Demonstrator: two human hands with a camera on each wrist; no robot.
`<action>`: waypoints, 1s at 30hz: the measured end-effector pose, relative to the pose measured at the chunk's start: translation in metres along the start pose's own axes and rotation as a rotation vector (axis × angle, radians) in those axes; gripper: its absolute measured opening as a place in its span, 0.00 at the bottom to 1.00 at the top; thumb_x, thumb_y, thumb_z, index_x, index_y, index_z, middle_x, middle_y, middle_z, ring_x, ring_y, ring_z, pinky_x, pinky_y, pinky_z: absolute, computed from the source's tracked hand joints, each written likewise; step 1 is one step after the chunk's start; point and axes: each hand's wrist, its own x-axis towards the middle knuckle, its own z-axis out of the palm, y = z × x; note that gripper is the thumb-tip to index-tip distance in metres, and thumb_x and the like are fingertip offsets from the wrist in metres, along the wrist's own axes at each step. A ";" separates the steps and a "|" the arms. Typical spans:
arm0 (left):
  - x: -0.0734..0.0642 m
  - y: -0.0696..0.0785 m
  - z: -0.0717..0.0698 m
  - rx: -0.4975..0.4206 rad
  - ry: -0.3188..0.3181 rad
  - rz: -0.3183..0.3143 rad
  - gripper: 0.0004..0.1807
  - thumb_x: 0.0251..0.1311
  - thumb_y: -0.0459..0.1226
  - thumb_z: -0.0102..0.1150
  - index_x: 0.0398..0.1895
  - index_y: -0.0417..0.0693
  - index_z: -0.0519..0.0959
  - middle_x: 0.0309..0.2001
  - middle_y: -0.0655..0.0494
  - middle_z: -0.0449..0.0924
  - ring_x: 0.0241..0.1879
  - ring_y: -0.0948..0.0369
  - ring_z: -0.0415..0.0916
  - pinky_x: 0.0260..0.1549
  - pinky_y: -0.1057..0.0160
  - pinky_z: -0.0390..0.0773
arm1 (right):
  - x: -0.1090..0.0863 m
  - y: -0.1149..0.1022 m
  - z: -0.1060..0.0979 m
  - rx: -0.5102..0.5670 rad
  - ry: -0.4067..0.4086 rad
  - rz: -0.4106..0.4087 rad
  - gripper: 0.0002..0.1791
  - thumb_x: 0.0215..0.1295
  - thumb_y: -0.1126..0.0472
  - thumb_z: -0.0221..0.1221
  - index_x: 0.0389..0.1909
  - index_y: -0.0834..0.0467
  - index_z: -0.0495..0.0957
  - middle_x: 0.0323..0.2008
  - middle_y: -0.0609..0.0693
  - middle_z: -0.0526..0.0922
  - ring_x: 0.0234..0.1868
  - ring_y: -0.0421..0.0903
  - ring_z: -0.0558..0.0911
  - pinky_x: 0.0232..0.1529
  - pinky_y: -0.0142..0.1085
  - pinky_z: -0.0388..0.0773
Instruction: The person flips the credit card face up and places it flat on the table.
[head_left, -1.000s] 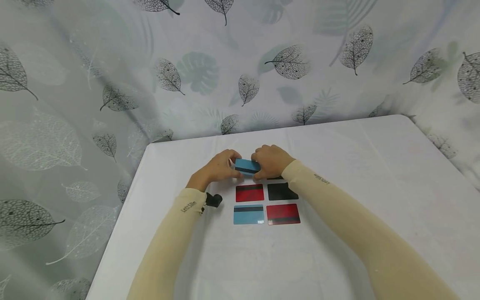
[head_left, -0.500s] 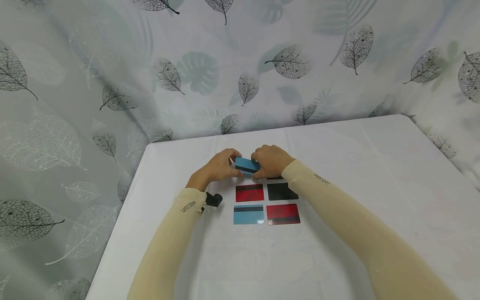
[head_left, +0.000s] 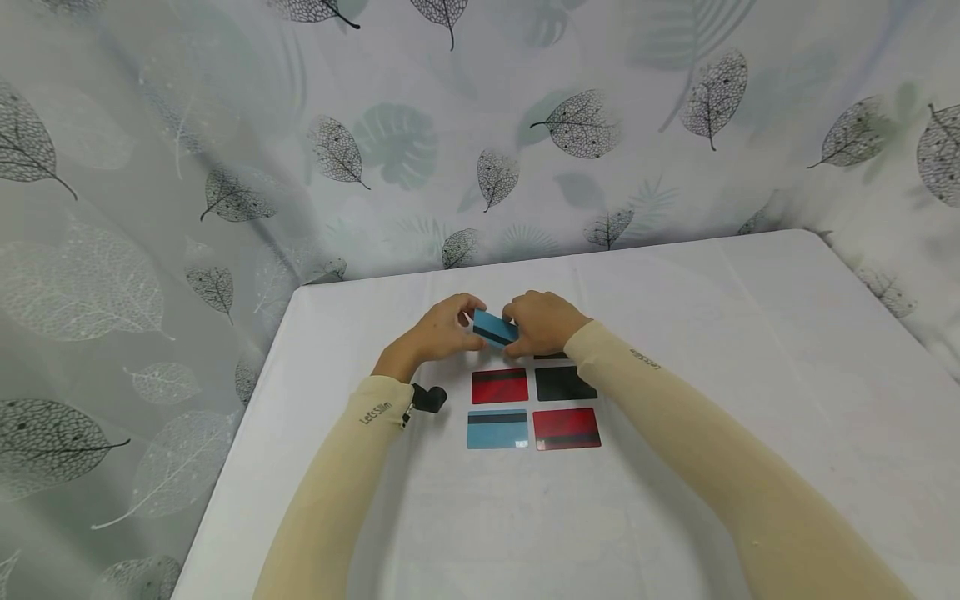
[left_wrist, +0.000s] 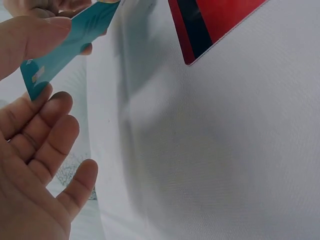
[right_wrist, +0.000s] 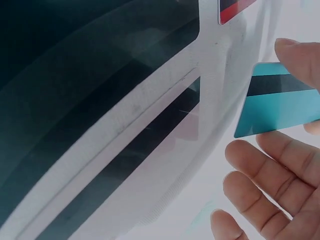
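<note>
A blue magnetic-stripe card [head_left: 495, 328] is held between both hands above the far end of a card layout, its left end tilted up. My left hand [head_left: 441, 328] pinches its left end; in the left wrist view the thumb [left_wrist: 50, 35] lies over the card's face and a fingertip meets its corner. My right hand [head_left: 546, 322] pinches the other end, with the thumb [right_wrist: 300, 57] on the striped face and fingertips along the lower edge. In the right wrist view, a pale card with a dark stripe [right_wrist: 145, 145] lies near it, mostly hidden by the right hand in the head view.
On the white table [head_left: 712, 375] lie a red card [head_left: 499, 386], a black card [head_left: 565, 383], a blue card [head_left: 497, 429] and another red card [head_left: 567, 428], in two columns. A leaf-patterned curtain [head_left: 495, 125] hangs behind. A black device [head_left: 429, 399] sits on the left wrist.
The blue card's left end has risen and shifted slightly right, so the card tilts more. My left fingers have lifted a little with it. The right hand has hardly moved.
</note>
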 end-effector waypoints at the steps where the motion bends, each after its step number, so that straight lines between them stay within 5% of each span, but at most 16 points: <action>1: 0.000 0.000 0.000 -0.005 0.002 0.000 0.30 0.57 0.39 0.74 0.64 0.47 0.75 0.53 0.50 0.77 0.55 0.52 0.72 0.54 0.52 0.75 | 0.000 0.000 0.000 0.003 0.000 -0.001 0.29 0.58 0.43 0.73 0.50 0.61 0.85 0.38 0.50 0.86 0.36 0.46 0.80 0.41 0.41 0.83; 30: 0.001 0.001 0.001 -0.057 0.008 0.051 0.35 0.57 0.37 0.74 0.68 0.41 0.73 0.54 0.49 0.77 0.55 0.51 0.73 0.55 0.51 0.75 | -0.002 -0.001 -0.001 0.045 0.008 -0.001 0.28 0.59 0.44 0.73 0.52 0.61 0.85 0.39 0.52 0.86 0.40 0.48 0.81 0.42 0.42 0.83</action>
